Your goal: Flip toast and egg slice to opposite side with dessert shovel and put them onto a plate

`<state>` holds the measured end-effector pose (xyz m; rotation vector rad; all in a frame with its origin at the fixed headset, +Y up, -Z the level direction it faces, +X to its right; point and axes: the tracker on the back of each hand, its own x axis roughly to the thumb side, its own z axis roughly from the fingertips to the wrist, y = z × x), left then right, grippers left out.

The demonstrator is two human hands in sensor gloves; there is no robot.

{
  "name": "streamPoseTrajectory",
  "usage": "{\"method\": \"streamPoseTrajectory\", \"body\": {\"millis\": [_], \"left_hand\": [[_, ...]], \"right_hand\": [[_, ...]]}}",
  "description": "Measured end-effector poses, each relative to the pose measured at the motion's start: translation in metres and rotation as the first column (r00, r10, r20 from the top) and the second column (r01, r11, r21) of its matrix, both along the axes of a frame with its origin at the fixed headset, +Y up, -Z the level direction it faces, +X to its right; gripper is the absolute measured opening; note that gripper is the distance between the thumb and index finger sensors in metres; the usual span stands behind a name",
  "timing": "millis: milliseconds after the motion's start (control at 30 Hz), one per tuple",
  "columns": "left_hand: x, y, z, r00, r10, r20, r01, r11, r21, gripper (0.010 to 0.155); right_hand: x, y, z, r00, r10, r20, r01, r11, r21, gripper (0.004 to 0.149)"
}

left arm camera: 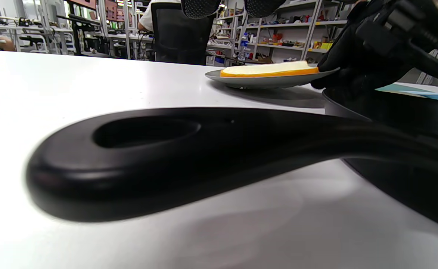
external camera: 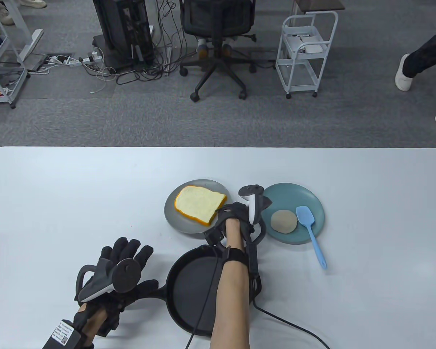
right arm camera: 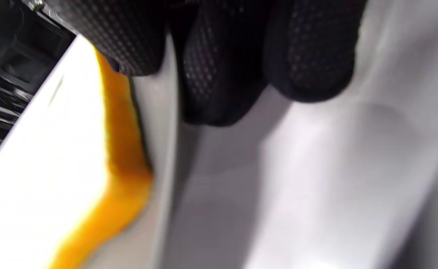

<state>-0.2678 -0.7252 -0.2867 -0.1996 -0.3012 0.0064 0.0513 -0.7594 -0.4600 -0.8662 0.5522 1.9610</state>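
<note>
Right hand [external camera: 232, 214] grip curls at the grey plate [external camera: 174, 221] rim beside the toast [external camera: 200, 203], left hand [external camera: 125, 261] slack — next, probably moving that plate or toast toward the pan [external camera: 189, 287].

Grey carpet [external camera: 94, 120] covers the floor beyond the white table [external camera: 58, 189]. A black office chair [external camera: 218, 36] stands at the middle; left of it a black equipment stand [external camera: 123, 32] with tangled cables [external camera: 156, 61], right of it a white wheeled trolley [external camera: 305, 54]. Left of the equipment stand lies a power strip [external camera: 83, 60].

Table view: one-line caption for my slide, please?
Right hand reaches the toast on the grey plate; left hand open over the pan handle.
</note>
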Motion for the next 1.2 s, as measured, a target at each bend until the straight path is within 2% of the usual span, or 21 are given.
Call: {"method": "streamPoseTrajectory", "body": {"millis": [33,133,300,467,633,733,933,1100,1200], "left_hand": [[0.0,0.0,0.0,1.0,-0.001,-0.002,0.001,1.0,-0.001,0.097],[-0.001,0.001,-0.001,1.0,0.003,-0.005,-0.003,1.0,-0.001,0.097],[-0.001,0.001,-0.001,1.0,0.0,-0.005,0.0,1.0,-0.001,0.097],[-0.001,0.002,-0.001,1.0,0.002,-0.002,-0.002,1.0,0.006,0.097],[-0.001,0.004,0.0,1.0,0.01,-0.009,-0.01,1.0,0.013,0.098],[-0.001,0.004,-0.001,1.0,0.011,-0.01,-0.011,1.0,0.011,0.098],[-0.001,0.004,-0.001,1.0,0.001,-0.014,-0.001,1.0,0.006,0.098],[-0.003,0.004,-0.002,1.0,0.014,-0.023,-0.014,1.0,-0.001,0.098],[-0.004,0.004,-0.002,1.0,0.009,-0.028,-0.009,1.0,0.0,0.098]], "right_hand": [[0.0,0.002,0.002,0.999,-0.041,-0.005,0.041,0.999,0.002,0.049],[0.003,0.012,0.006,0.999,-0.026,-0.019,0.027,0.998,0.053,0.049],[0.016,0.043,0.019,0.998,-0.028,-0.049,0.035,0.986,0.162,0.048],[0.036,0.075,0.054,0.995,-0.007,-0.102,0.035,0.96,0.276,0.047],[0.05,0.09,0.097,0.988,0.027,-0.151,0.028,0.936,0.351,0.048],[0.056,0.09,0.123,0.976,0.093,-0.199,-0.006,0.916,0.401,0.048],[0.06,0.074,0.17,0.941,0.215,-0.261,-0.064,0.871,0.487,0.048],[0.057,0.054,0.194,0.933,0.247,-0.263,-0.086,0.86,0.504,0.047],[0.052,0.048,0.199,0.913,0.279,-0.297,-0.088,0.847,0.524,0.047]]}}
